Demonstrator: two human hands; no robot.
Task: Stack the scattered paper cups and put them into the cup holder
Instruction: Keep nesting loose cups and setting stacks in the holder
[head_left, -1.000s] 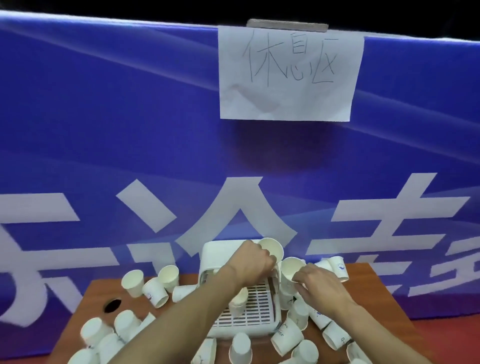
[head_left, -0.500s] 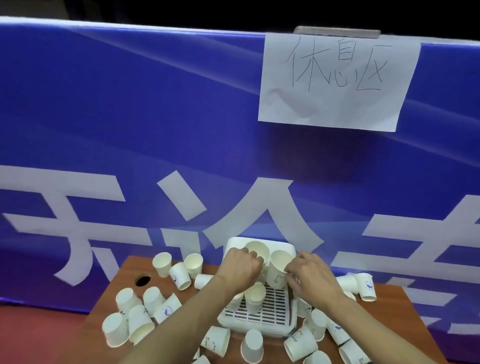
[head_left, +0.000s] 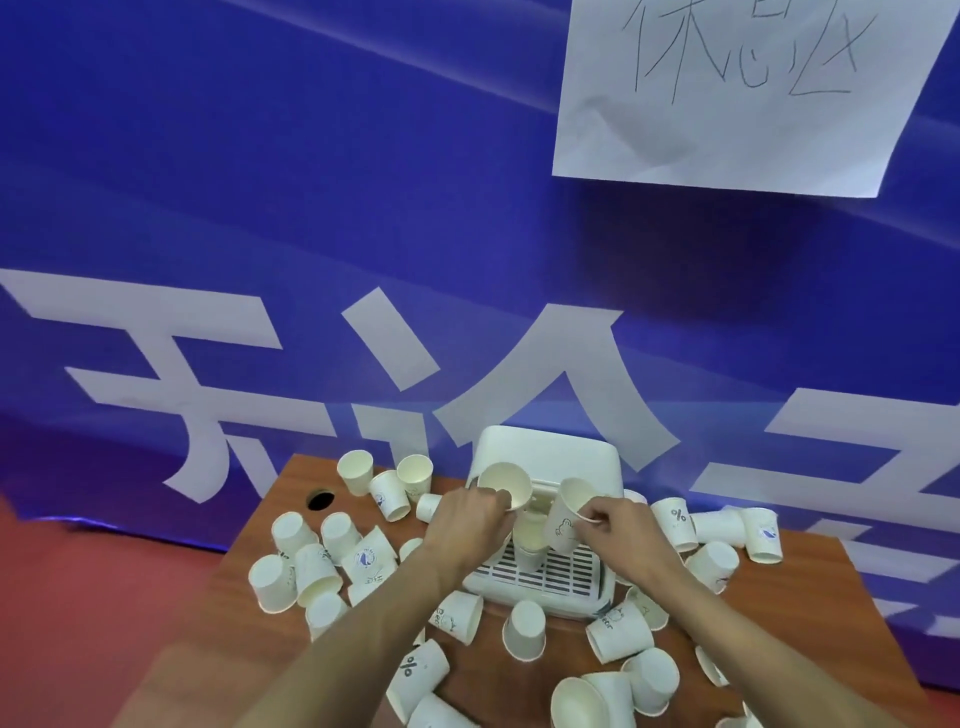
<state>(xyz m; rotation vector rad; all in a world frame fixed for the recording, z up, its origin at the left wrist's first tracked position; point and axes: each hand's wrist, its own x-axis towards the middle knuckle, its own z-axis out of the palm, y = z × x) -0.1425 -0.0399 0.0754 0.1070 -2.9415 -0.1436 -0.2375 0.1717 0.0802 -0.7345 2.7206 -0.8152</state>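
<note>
Many paper cups lie scattered over a brown wooden worktop in the lower half of the frame. Some are upright, some lie on their sides and some are mouth down; most are white with small blue prints. A dark round hole is cut in the worktop near its upper left corner.

At the middle of the worktop's far edge stands the white cup holder, with a slotted tray at its foot. A standing cup rests on that tray. The left hand is curled round an upturned cup, held just in front of the holder's top. The right hand pinches the rim of a tilted cup between thumb and fingers, just right of the upturned one; I cannot tell whether the two touch.

Behind the worktop a blue banner with large white characters fills the upper frame. A white sheet of paper with handwritten characters hangs on it at the upper right. Red floor shows at the lower left.
</note>
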